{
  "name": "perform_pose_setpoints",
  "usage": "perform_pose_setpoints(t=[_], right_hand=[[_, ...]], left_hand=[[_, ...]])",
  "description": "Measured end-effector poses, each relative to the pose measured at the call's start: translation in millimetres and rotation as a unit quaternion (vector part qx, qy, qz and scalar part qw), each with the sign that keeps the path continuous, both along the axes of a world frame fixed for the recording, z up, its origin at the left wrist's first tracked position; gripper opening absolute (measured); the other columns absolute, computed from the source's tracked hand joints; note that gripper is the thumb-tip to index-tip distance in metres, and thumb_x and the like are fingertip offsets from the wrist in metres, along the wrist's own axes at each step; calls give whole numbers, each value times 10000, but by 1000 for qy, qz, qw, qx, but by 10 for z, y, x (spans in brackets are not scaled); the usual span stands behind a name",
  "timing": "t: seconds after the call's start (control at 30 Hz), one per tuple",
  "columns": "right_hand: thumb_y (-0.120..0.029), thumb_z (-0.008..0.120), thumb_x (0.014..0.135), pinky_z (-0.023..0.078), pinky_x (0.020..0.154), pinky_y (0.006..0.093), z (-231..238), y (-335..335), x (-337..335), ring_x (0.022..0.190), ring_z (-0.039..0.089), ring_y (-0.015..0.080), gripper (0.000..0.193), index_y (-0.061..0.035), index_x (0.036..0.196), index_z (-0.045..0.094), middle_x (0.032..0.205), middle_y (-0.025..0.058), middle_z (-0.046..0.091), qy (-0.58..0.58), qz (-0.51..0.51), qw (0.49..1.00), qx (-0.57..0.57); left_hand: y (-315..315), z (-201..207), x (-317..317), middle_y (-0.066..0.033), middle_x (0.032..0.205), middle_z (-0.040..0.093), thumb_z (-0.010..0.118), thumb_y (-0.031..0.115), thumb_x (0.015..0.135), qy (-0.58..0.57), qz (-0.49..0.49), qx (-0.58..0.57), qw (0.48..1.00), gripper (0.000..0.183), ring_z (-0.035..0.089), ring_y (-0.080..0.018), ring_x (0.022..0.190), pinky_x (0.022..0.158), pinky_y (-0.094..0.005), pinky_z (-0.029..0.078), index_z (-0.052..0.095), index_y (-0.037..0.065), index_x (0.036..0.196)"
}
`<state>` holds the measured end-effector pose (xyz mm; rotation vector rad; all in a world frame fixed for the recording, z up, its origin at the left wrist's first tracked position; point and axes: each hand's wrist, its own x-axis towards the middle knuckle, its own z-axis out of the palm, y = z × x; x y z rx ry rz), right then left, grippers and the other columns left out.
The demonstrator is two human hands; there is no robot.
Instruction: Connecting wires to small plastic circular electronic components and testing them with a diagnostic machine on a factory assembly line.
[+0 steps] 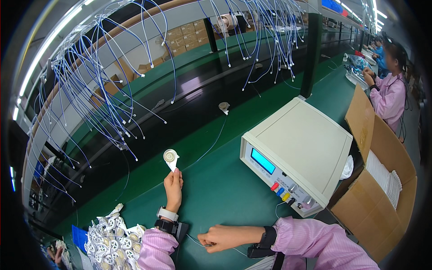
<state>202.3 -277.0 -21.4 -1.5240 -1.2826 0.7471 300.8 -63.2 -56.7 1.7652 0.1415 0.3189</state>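
My left hand (173,191) is raised over the green bench, pinching the narrow end of a small white part with a round, cream-centred head (170,156). Lower and to the right, my right hand (227,237) is closed just above the bench. A thin pale wire (192,239) runs to its fingertips and shows again beyond them; the fingers partly hide it. Beside my left forearm lies a heap of similar white parts (110,240). A grey bench instrument (297,144) with a lit blue display and coloured terminals stands to the right of my hands.
Many blue and white wires (96,99) with small connectors hang from a rail. A similar round part (224,106) lies on the dark strip behind the bench. An open cardboard box (378,211) holds white rods at right. A co-worker in pink (389,96) is beyond it.
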Motion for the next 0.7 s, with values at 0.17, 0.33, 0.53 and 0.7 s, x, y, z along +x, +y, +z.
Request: perform_pose_setpoints(t=[0.17,0.33,0.53,0.7], right_hand=[[-135,561,750,414,512,399,32,2,2,516,531,296,175,27,770,496,569,123,537,11,-2,1000,-13],[-149,557,773,401,494,384,35,-8,-1,490,495,272,182,17,803,486,559,110,524,7,-2,1000,-9],[-137,552,752,407,511,402,75,-3,11,511,522,299,177,27,776,488,559,121,526,6,-1,1000,-17],[-139,549,753,406,510,402,60,-5,10,510,517,305,178,26,775,487,557,122,523,-1,1,1000,-20]], left_hand=[[-3,5,2,60,525,373,424,308,987,-2,-4,-6,1000,360,313,-28,441,407,-200,230,488,71,724],[-28,14,1,61,530,365,428,305,984,-7,2,-11,1000,381,299,-29,453,412,-214,218,489,60,698],[-22,28,-8,64,533,360,429,296,985,-3,7,-10,1000,374,294,-26,454,411,-214,212,488,62,700],[-39,39,-8,66,534,354,429,291,986,-3,7,-5,1000,371,289,-26,452,410,-214,208,488,62,701]])
